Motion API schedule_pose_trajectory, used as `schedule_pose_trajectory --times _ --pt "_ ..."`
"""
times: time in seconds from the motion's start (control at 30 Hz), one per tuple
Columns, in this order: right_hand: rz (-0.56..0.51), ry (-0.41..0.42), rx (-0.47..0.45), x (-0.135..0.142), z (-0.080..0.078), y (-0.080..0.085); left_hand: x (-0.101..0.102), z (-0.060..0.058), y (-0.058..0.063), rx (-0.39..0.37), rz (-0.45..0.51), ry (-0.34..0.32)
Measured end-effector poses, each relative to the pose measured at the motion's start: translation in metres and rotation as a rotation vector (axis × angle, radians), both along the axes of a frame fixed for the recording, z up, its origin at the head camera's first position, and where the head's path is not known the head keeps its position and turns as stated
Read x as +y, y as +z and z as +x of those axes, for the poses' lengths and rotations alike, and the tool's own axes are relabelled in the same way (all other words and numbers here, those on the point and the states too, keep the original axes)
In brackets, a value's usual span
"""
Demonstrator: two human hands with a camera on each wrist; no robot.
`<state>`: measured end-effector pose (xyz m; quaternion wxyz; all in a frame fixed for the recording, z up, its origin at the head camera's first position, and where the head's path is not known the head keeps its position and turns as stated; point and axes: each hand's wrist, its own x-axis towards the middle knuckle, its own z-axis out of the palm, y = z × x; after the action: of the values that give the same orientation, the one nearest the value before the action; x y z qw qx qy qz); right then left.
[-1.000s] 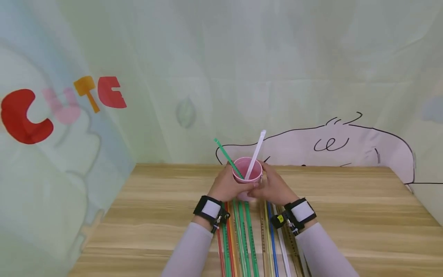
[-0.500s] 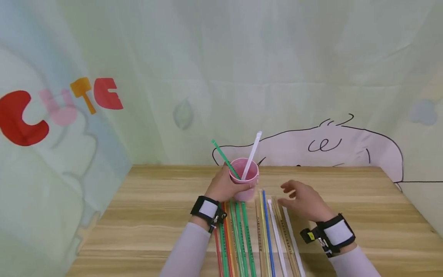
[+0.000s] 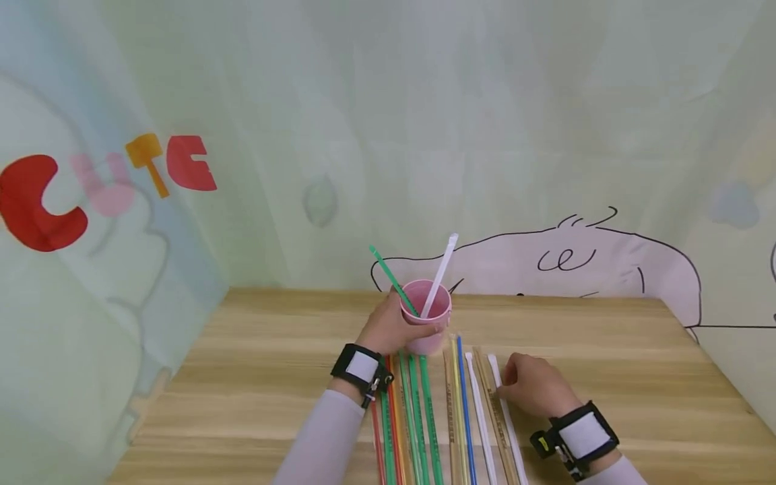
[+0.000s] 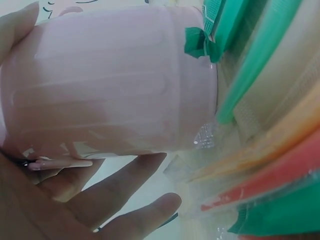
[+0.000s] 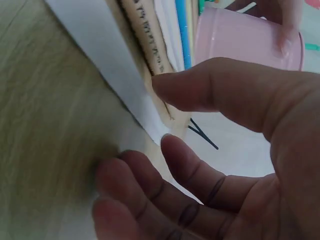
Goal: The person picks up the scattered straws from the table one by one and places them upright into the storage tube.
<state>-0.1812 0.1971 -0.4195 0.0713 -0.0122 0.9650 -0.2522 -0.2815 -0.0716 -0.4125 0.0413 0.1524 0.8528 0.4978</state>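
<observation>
My left hand [image 3: 391, 327] grips a pink cup [image 3: 427, 340], thumb across the near side of it. In the left wrist view the cup [image 4: 100, 85] lies between thumb and spread fingers. A green straw [image 3: 388, 271] and a white-wrapped straw [image 3: 444, 266] lean out of the cup's mouth. My right hand [image 3: 539, 387] is at the rightmost white-wrapped straw [image 3: 508, 421] of the row. In the right wrist view, thumb and index finger stand apart on either side of that straw's end [image 5: 117, 65], with the other fingertips low over the table.
On the wooden table [image 3: 273, 377] lies a row of wrapped straws below the cup: green straws [image 3: 429, 417], a red straw [image 3: 377, 438], a blue straw [image 3: 465, 404] and brown straws [image 3: 497, 417]. A printed curtain [image 3: 364, 135] hangs behind the table's back edge.
My right hand has left the cup, moved right, then come down and nearer to the rightmost white straw. The left hand has stayed on the cup.
</observation>
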Motion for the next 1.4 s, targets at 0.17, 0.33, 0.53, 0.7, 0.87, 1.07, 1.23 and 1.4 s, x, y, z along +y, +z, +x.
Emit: schedule_pose_trajectory --times 0.17,0.33,0.53,0.7,0.87,1.07,1.23,1.4 --pt "0.013 -0.002 0.018 -0.004 0.003 -0.003 0.001 0.002 -0.002 -0.01 -0.01 0.002" --pt "0.031 0.009 0.069 -0.007 0.003 -0.005 0.001 0.002 0.0 -0.013 -0.015 0.006" --pt "0.015 -0.002 0.084 -0.009 0.002 -0.008 0.002 0.002 0.001 -0.022 -0.026 0.016" --pt "-0.025 -0.018 0.049 -0.006 0.0 -0.01 0.001 0.002 0.0 -0.014 -0.025 0.015" --pt "-0.096 -0.041 0.03 -0.001 -0.002 -0.003 0.001 0.003 -0.001 -0.02 -0.021 0.018" --pt "-0.214 -0.033 0.169 0.007 -0.006 0.017 -0.002 0.004 -0.002 -0.026 -0.031 0.037" --pt "-0.316 -0.032 0.339 0.011 -0.014 0.047 -0.004 0.002 -0.001 -0.006 -0.031 0.032" --pt "-0.502 -0.043 0.504 0.006 -0.028 0.082 -0.004 0.001 -0.001 0.009 -0.025 0.025"
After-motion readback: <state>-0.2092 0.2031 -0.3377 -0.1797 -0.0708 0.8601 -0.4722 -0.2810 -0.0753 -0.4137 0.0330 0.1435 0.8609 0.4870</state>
